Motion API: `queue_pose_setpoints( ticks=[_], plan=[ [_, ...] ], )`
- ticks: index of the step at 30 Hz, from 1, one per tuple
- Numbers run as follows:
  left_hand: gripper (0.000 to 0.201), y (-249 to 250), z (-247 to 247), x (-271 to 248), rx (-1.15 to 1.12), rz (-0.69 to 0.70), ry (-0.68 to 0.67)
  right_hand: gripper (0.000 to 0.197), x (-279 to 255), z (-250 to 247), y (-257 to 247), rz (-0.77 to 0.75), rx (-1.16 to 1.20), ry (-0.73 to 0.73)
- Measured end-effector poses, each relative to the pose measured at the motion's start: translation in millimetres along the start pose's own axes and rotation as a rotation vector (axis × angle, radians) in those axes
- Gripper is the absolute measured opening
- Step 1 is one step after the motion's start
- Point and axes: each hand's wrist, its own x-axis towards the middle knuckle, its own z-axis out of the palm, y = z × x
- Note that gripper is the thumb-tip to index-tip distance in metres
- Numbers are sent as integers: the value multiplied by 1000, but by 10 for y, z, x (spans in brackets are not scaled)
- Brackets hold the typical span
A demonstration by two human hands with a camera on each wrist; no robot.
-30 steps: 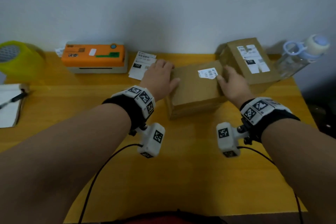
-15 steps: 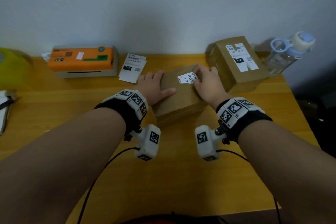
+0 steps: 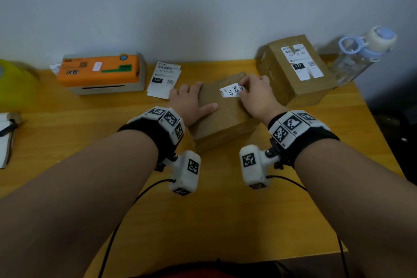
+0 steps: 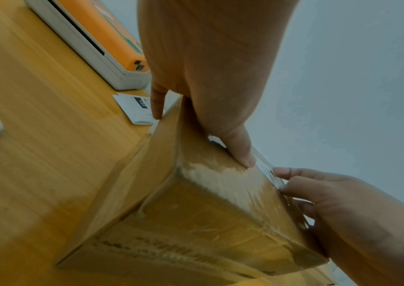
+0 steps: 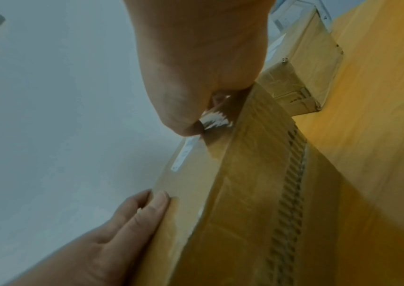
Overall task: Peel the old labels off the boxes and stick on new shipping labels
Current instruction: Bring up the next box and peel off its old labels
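- Since the frame half a second back, the right hand [image 3: 256, 95] has worked further onto the old label [image 3: 231, 90]; its fingertips now cover the label's right end, where before they only met its edge.
- The left hand [image 3: 191, 106] has not shifted: it lies flat, fingers straight and spread, pressing on the left part of the near box [image 3: 222, 115] at the centre of the head view.
- The right hand's thumb and fingers are curled together in a pinch on the label's right end; the right wrist view shows a torn white strip [image 5: 216, 121] lifted at the thumb tip.
- The label sits in the upper middle of the box top, its long axis running left to right across the frame, with the stuck part reaching left from the pinch toward the left hand.
- So the peel probably has to travel leftward along that axis, low and back over the label, while the left hand holds the box down on the worktop [image 3: 225, 221].
- The far box [image 3: 295, 74], upper right, still bears its label [image 3: 299, 64]; loose labels [image 3: 163, 80] lie beside the orange printer [image 3: 99, 72], upper left.
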Motion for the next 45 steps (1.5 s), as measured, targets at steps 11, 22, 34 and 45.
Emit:
queue_pose_setpoints(
  ticks=[11, 22, 34, 45],
  plan=[
    [82, -4, 4, 0, -3, -8, -7, 16, 51, 3, 57, -111, -49, 132],
    [82, -7, 27, 21, 0, -22, 13, 29, 156, 35, -57, -161, -385, 194],
    [83, -21, 53, 48, 13, -25, 15, 17, -41, 76, 83, -345, -460, 223],
    [84, -7, 68, 18, 46, -20, 31, 10, -265, 59, 123, -339, -352, 152]
  ],
)
